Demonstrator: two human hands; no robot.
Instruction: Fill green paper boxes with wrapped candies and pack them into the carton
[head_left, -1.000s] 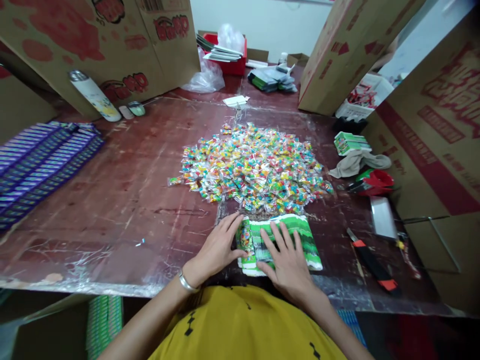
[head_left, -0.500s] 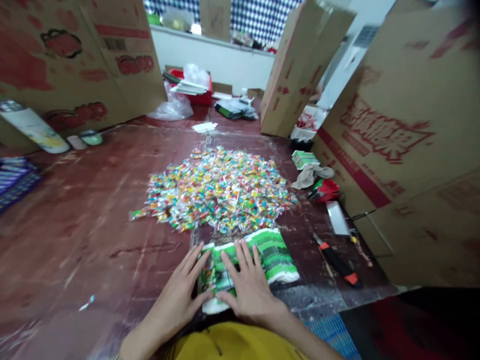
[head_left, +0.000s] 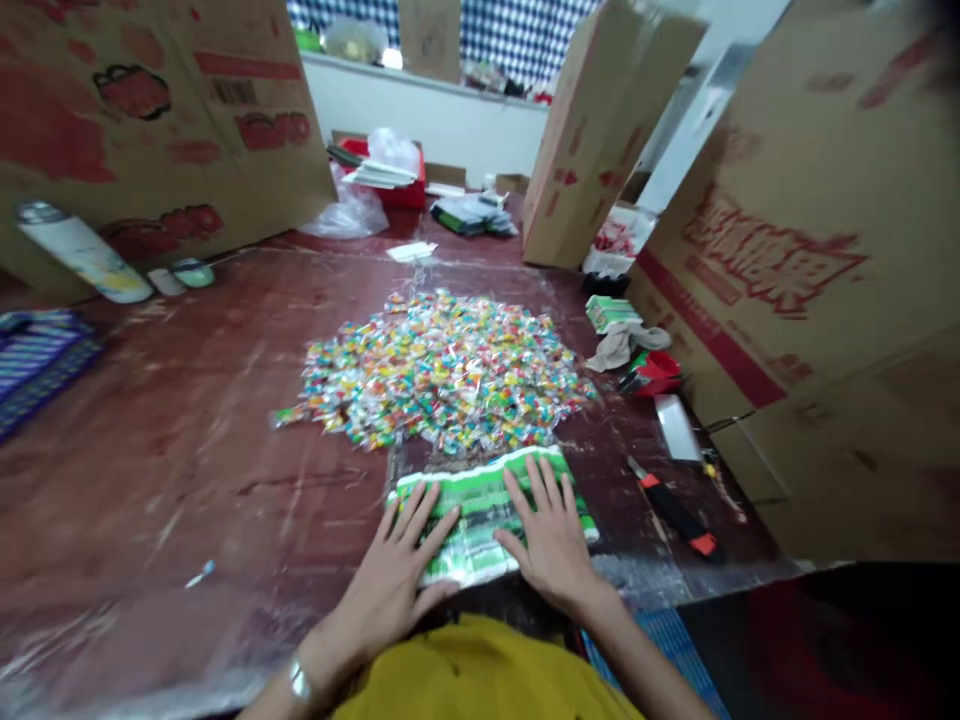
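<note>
Flat green-and-white plastic packets (head_left: pixel 480 520) lie overlapped in a row at the table's front edge. My left hand (head_left: pixel 401 560) rests on the left end of the row, its fingers spread. On the right part lies my right hand (head_left: pixel 553 540), palm down with its fingers apart. Neither hand grips anything that I can see. Just beyond the packets is a wide heap of small wrapped candies (head_left: pixel 450 370) in many colours and clear wrappers.
A box cutter (head_left: pixel 679 515) lies to the right, near a white flat piece (head_left: pixel 676 428) and a grey cloth (head_left: pixel 626 345). Large cardboard boxes (head_left: pixel 787 250) stand on both sides. A bottle (head_left: pixel 82 255) and a striped purple bag (head_left: pixel 41 370) are at the left.
My right hand has slid to the right over the packets, and my hands are farther apart. The packets under them now look flatter and more evenly spread.
</note>
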